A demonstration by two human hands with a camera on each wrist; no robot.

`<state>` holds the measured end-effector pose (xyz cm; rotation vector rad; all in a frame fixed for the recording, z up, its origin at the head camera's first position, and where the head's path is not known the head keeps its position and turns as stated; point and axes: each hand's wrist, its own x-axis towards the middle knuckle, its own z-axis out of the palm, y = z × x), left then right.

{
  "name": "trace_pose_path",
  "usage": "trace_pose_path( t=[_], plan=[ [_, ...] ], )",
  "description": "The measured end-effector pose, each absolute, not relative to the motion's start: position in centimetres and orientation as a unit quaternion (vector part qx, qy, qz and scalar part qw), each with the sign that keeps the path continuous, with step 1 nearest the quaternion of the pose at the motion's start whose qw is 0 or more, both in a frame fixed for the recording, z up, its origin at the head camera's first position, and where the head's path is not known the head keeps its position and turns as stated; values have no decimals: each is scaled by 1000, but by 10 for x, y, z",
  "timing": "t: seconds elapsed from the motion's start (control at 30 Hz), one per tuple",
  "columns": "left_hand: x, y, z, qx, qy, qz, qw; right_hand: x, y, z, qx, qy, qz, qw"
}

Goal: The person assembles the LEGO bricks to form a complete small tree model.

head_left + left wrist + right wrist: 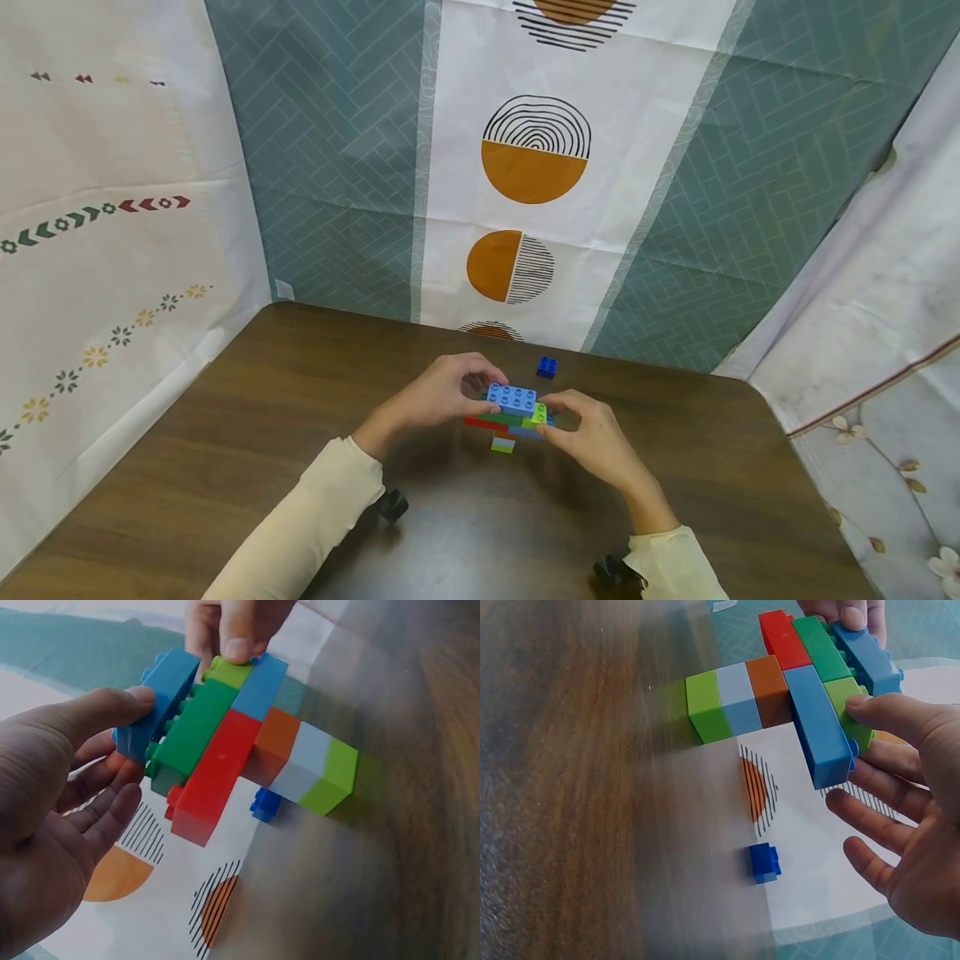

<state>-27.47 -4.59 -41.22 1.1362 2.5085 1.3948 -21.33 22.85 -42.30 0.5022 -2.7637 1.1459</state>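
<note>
A toy building-brick structure stands on the table, its column of lime, pale grey and orange bricks (296,757) at the bottom. Over the column lie a red brick (214,776) and a blue brick (821,727) end to end. Above these sit a green brick (193,727) and a small lime brick (847,709). My left hand (450,387) pinches a long light blue brick (512,398) between thumb and fingers, tilted over the green one, whose studs still show. With thumb and index finger, my right hand (596,433) pinches the small lime brick; its other fingers are spread.
A small dark blue brick (547,367) lies on the wooden table (225,467) behind the structure, near the back edge. A patterned cloth (517,208) hangs behind the table, with pale cloths on the left and right sides.
</note>
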Motion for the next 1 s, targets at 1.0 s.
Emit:
trace_pose_path(
  t=[1.0],
  plan=[
    [-269,-39,-420,356,809,468,24,-216,222,-418,200,-881,421,79]
  ],
)
